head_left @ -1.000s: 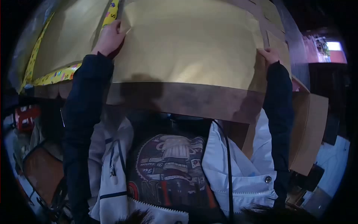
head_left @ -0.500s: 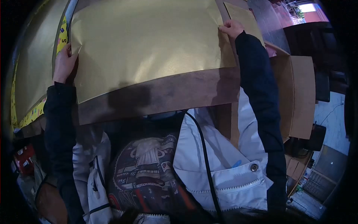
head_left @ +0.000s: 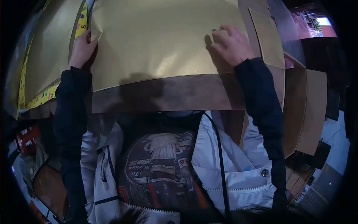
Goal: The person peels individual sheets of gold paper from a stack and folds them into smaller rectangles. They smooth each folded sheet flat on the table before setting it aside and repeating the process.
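A large gold-coloured sheet (head_left: 156,41) lies across the table, its near edge curving just above the table's brown front strip (head_left: 179,91). My left hand (head_left: 85,49) pinches the sheet's left edge between thumb and fingers, and small creases run out from the grip. Over the right part of the sheet is my right hand (head_left: 233,45), fingers loosely bent and apart, holding nothing. Its shadow falls on the gold surface beside the fingertips. To the left of my left hand runs a yellow patterned strip (head_left: 81,28).
Another gold panel (head_left: 52,48) with yellow patterned edging lies at the left. A smaller gold piece (head_left: 265,37) rests at the table's right side. Beyond it stands an open cardboard box (head_left: 313,112) with its flap out. A red object (head_left: 28,140) is low on the left.
My right hand has let go of the sheet's right edge and moved inward over the sheet. My left hand keeps its pinch. The whole view has shifted, so things appear farther right.
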### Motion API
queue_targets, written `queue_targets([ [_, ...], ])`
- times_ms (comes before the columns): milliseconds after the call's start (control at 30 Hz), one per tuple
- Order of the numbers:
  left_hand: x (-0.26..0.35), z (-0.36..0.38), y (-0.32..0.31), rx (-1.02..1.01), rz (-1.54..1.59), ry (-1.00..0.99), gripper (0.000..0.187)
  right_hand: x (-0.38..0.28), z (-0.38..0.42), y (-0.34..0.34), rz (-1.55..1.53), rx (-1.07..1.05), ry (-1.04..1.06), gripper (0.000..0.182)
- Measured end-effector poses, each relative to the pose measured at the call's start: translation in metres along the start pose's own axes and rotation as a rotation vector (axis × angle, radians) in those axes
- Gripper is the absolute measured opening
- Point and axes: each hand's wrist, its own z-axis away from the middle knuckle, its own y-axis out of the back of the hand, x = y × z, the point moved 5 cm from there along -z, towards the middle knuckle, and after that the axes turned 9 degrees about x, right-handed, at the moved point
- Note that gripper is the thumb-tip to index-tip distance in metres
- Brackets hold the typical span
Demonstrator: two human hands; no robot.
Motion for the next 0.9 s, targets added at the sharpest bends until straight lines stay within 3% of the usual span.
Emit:
queue_targets([
  [100,0.0,-0.004,-0.002,-0.032,-0.007,0.003,0.045,-0.034,0.022,-0.025,-0.193,-0.04,0.035,0.034],
  [167,0.037,0.008,0.014,-0.02,-0.056,0.044,0.047,-0.039,0.022,-0.022,-0.206,-0.017,0.033,0.036],
  [333,0.038,0.019,0.02,-0.097,-0.049,0.14,0.054,-0.035,0.018,-0.022,-0.19,-0.05,0.027,0.037],
  [367,0.03,0.022,0.016,-0.002,-0.042,0.008,0.053,-0.033,0.019,-0.025,-0.174,-0.089,0.006,0.037],
  [433,0.034,0.027,0.017,-0.02,-0.103,0.052,0.052,-0.031,0.02,-0.027,-0.187,-0.079,0.021,0.038],
  [567,0.021,0.028,0.007,0.09,-0.053,-0.041,0.049,-0.034,0.019,-0.022,-0.209,-0.056,0.038,0.038],
  [900,0.041,0.032,0.014,-0.065,-0.04,0.157,0.046,-0.03,0.023,-0.023,-0.235,-0.076,0.008,0.035],
])
